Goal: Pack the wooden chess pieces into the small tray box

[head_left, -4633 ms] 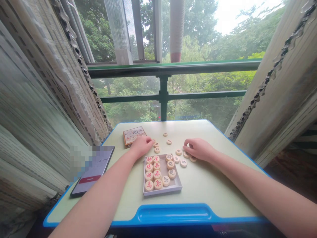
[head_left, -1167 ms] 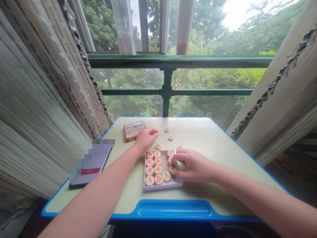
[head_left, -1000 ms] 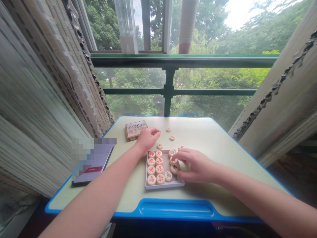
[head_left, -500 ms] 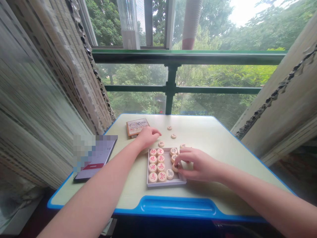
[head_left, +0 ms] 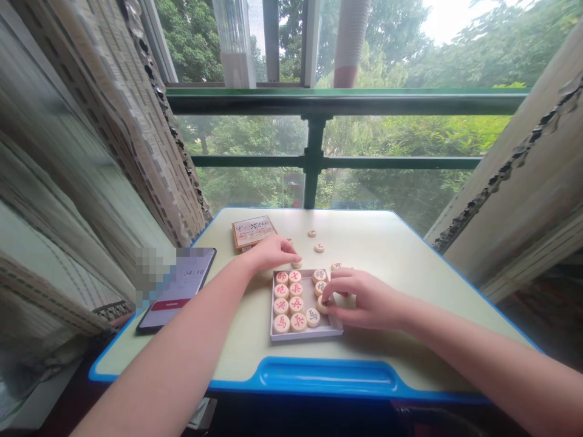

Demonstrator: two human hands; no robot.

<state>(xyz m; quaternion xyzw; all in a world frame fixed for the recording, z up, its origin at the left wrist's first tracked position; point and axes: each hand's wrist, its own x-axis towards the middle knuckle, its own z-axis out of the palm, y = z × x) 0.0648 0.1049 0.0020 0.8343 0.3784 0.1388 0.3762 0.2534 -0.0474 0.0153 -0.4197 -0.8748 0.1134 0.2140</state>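
A shallow white box (head_left: pixel 306 335) holds round wooden Chinese chess pieces, red-marked ones in two columns on the left and black-marked ones on the right. My right hand (head_left: pixel 359 296) reaches over its right wall, thumb and fingers closed around a black-marked chess piece (head_left: pixel 323 305) in the box. Just beyond the back wall, my left hand (head_left: pixel 271 252) has its fingertips down on a loose chess piece (head_left: pixel 296 264) on the table. A black horse piece (head_left: pixel 313 317) lies near the box's front.
More loose pieces lie behind the box, including one chess piece (head_left: pixel 319 247) and a farther chess piece (head_left: pixel 311 233). A box lid with Chinese lettering (head_left: pixel 253 227) sits at the back left. A phone (head_left: pixel 180 291) lies on the left. The table (head_left: pixel 410 267) has a blue edge.
My left hand has come down and right, its fingers now on the loose piece behind the box. Another piece shows behind that hand. My right hand stays nearly where it was.
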